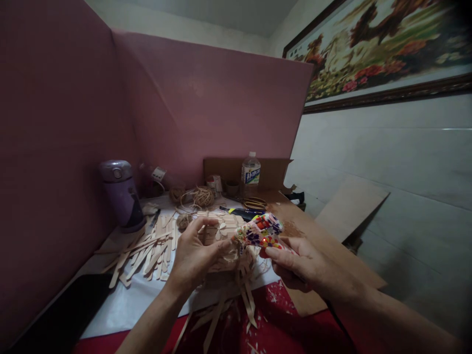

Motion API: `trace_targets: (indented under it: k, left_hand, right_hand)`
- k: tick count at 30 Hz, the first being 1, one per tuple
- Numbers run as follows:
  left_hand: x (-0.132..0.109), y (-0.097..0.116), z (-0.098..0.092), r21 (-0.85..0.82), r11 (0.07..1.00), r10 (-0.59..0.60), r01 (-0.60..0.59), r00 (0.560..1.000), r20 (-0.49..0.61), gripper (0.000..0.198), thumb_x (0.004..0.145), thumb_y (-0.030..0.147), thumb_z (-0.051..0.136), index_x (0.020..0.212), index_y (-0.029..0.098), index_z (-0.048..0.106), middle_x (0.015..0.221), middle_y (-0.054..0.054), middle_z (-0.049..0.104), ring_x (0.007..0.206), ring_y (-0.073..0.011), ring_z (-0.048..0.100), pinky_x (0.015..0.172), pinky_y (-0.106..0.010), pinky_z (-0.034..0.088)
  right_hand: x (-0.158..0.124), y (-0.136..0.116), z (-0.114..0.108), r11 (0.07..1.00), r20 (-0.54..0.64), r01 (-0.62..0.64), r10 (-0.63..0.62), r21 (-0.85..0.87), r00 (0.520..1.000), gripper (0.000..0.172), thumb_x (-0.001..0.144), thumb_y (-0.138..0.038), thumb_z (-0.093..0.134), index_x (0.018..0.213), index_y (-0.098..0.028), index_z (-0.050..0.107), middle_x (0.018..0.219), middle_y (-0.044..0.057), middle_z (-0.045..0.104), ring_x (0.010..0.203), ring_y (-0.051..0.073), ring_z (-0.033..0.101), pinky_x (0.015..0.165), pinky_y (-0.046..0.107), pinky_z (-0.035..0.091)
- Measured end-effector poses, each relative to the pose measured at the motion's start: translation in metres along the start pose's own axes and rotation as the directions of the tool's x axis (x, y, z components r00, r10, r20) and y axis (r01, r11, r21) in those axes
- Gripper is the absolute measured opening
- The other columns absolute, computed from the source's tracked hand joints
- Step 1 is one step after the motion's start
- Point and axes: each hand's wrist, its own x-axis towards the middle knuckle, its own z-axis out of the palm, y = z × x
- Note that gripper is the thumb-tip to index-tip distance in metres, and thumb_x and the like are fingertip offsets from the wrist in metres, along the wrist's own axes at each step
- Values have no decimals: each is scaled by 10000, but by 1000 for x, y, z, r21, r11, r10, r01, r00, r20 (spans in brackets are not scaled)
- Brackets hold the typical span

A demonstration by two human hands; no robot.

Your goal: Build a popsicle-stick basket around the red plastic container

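My left hand (195,253) grips a small craft piece made of wooden craft sticks (223,231), thumb near its front and fingers over its left side. Pale petal-shaped bits sit on its top. Closed round the handle of a flower-patterned glue gun (258,231), my right hand (297,260) holds it level with the piece. A small red light glows on the gun's side. The gun's nozzle end points left at the craft piece, close to my left thumb; whether it touches is hidden. Loose stick strips (247,297) hang or lie below the piece.
A heap of craft sticks (155,250) lies left on white sheeting. Behind stand a purple flask (123,196), twine balls (203,196), scissors (254,202) and a plastic bottle (250,169). Pink panels (210,103) enclose the back and left. Scraps litter the red cloth (273,319).
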Motion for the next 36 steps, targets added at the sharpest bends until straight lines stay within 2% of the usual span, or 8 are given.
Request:
trace_targets:
  k: [10,16,26,36]
  left_hand:
    - [0,3,2,-36,999,-38,37,999,-5,411,543,298,829,877,185,618,782,2,608,677,-122,558,583,-224,475]
    - [1,1,0,0,1000,22,-22,999,-28,389,538,282,823,879,189,660,749,-1,617,674,-136,578,565,-225,481]
    - [0,2,0,63,998,-2,3,1000,-16,383,571,284,803,903,186,638,752,9,610,655,-126,564,583,-232,477]
    - [0,3,0,44,999,19,-17,999,-34,381,549,260,806,889,185,654,750,-2,624,663,-139,578,567,-234,474]
  right_hand:
    - [0,4,-2,999,-26,-35,35,5,999,496,746,-637,639,759,-213,381,505,-114,333,395,22,203,364,196,105]
    - [0,3,-1,999,-21,-31,32,30,999,521,712,-658,656,754,-211,392,502,-111,340,389,23,216,365,205,106]
    - [1,8,-2,999,-45,-36,38,32,998,478,759,-609,651,866,-204,422,524,-117,338,400,28,203,384,196,140]
    - [-1,5,-2,999,-63,-32,33,4,997,509,732,-649,644,763,-211,387,508,-109,346,398,27,228,377,197,130]
